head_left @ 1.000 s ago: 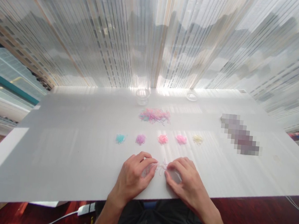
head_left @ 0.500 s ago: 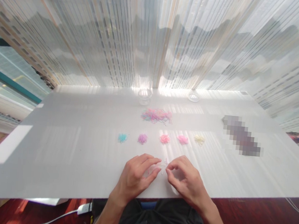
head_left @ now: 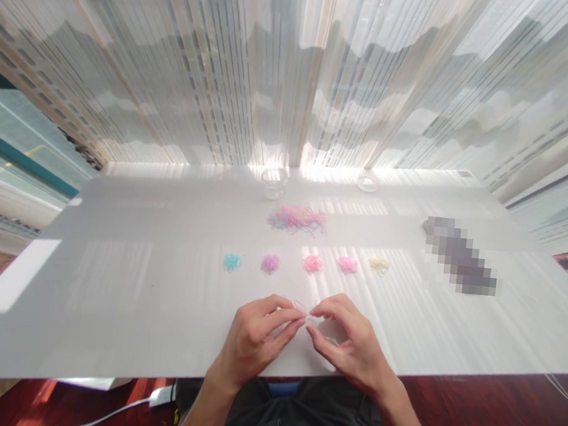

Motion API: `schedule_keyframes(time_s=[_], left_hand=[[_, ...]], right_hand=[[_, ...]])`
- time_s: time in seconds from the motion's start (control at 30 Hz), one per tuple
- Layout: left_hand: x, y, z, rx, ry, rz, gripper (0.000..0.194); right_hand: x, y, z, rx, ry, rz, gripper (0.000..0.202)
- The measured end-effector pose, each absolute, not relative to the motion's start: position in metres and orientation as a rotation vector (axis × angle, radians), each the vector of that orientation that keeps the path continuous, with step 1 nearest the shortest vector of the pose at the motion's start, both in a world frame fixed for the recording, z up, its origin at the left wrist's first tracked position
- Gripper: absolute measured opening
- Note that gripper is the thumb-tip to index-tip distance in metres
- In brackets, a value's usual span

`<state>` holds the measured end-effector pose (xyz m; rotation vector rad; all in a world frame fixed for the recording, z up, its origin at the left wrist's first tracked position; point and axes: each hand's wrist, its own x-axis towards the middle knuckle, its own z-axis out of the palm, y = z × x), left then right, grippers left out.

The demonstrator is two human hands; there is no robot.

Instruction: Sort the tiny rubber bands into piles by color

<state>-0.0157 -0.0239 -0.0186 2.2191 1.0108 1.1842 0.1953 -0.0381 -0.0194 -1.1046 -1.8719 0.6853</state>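
Note:
My left hand point(head_left: 261, 331) is closed in a pinch on thin pale pink strands point(head_left: 299, 305) near the table's front edge. Close beside it, my right hand point(head_left: 347, 336) has thumb and forefinger a little apart, with nothing clear between them. Beyond the hands lie small piles in a row: teal point(head_left: 232, 261), purple point(head_left: 270, 263), coral point(head_left: 313, 263), pink point(head_left: 347, 264) and pale yellow point(head_left: 379, 265). Behind them is a larger mixed-colour pile of strands point(head_left: 297, 220).
On the white table point(head_left: 120, 291), a clear container point(head_left: 274, 180) and a clear round dish point(head_left: 367, 183) stand at the back. A pixelated dark object point(head_left: 460, 257) lies at the right. A white power strip point(head_left: 162, 395) is below the front edge.
My left fingertips have closed together on the pale pink strands. My right hand has shifted slightly left, nearer to my left fingertips.

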Motion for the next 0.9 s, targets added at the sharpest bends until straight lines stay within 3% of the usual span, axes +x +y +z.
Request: schedule_keyframes(time_s=[0.9], left_hand=[[-0.0147,-0.0232,-0.0161,2.216,1.026,1.159,0.013]], right_hand=[[0.1945,-0.0385,-0.0168,-1.091,-1.791,0.603,0.013]])
